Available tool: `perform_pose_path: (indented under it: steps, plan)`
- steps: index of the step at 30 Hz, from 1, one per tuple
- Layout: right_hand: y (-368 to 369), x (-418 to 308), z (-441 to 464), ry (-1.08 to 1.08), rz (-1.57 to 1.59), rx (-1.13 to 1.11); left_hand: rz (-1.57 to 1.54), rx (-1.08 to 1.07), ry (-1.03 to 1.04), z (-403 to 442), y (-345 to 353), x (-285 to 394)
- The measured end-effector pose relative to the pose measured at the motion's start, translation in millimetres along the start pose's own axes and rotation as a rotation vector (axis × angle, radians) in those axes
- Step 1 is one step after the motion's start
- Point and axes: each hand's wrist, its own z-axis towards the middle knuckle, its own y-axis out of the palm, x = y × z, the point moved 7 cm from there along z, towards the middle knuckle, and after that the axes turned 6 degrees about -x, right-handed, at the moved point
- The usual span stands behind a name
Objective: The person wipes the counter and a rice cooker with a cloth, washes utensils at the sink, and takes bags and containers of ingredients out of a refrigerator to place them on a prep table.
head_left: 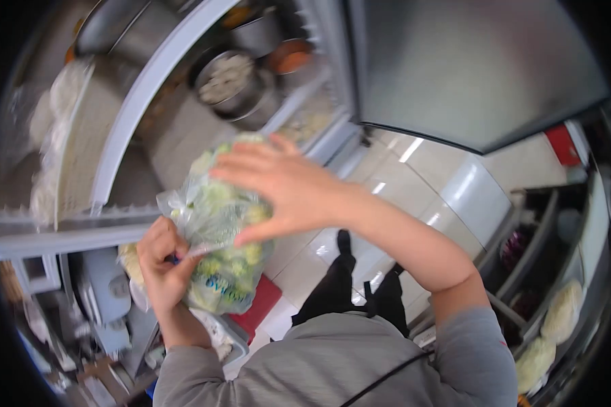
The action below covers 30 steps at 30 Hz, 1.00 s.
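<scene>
A clear plastic bag of pale green vegetable pieces (227,271) hangs in front of my body, with blue lettering low on its side. My left hand (164,261) is closed on the gathered plastic at the bag's left edge. Spread over the bag's upper right side, my right hand (285,186) has its fingers apart and rests on or just above the plastic. Whether its fingertips press into the bag is hard to tell.
An open fridge with a frosted door (475,68) holds metal pots (231,85). Wrapped white bundles (61,91) lie at the upper left. Shelves with bagged produce (560,312) stand at the right. A red object (258,305) is below the bag.
</scene>
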Motion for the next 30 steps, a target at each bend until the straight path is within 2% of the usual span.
perform_pose_path:
  steps: [2, 4, 5, 7, 8, 10, 12, 15, 18, 20, 21, 22, 24, 25, 26, 27, 28, 29, 30]
  plan:
    - [-5, -13, -33, -0.031, 0.048, -0.081, -0.018, -0.186, 0.117, -2, 42, 35]
    - [5, -9, -75, 0.089, 0.19, -0.266, -0.029, -0.329, 0.168, -7, 89, 66]
    - [-2, -2, -99, 0.151, 0.204, -0.22, -0.082, -0.379, 0.254, -10, 110, 85]
    - [-24, 0, -155, 0.279, 0.165, -0.128, -0.129, -0.477, 0.187, -9, 146, 109]
    - [-32, -1, -184, 0.381, 0.196, -0.085, -0.158, -0.517, 0.258, -10, 166, 132]
    - [-64, -6, -244, 0.501, 0.203, -0.008, -0.195, -0.628, 0.24, -13, 209, 169]
    - [-115, -22, -306, 0.539, 0.219, 0.369, -0.221, -0.673, 0.299, -13, 249, 215]
    - [-186, -45, -386, 0.691, 0.278, 0.578, -0.281, -0.663, 0.595, -16, 288, 308]
    - [-267, -71, -452, 0.75, 0.033, 0.706, -0.295, -0.513, 0.828, -16, 316, 389]
    - [-326, -87, -499, 0.969, -0.1, 0.81, -0.346, -0.473, 0.923, -21, 309, 433]
    - [-357, -108, -521, 1.074, -0.117, 0.884, -0.361, -0.523, 0.916, -26, 314, 439]
    - [-392, -123, -546, 1.077, -0.509, 0.851, -0.369, -0.56, 0.894, -28, 320, 439]
    - [-453, -137, -615, 1.207, -0.595, 0.965, -0.392, -0.663, 0.886, -32, 340, 426]
    - [-475, -160, -617, 1.246, -0.535, 0.975, -0.405, -0.742, 0.796, -35, 356, 405]
    - [-499, -170, -640, 1.356, -0.629, 0.974, -0.427, -0.808, 0.693, -39, 370, 381]
    - [-530, -171, -690, 1.278, -0.805, 0.824, -0.387, -0.791, 0.677, -43, 376, 358]
    - [-565, -164, -785, 1.278, -0.869, 0.792, -0.348, -0.778, 0.658, -50, 381, 335]
    - [-578, -167, -830, 1.309, -1.041, 0.716, -0.329, -0.813, 0.568, -57, 388, 311]
    - [-596, -161, -912, 1.36, -1.017, 0.723, -0.323, -0.851, 0.488, -64, 392, 287]
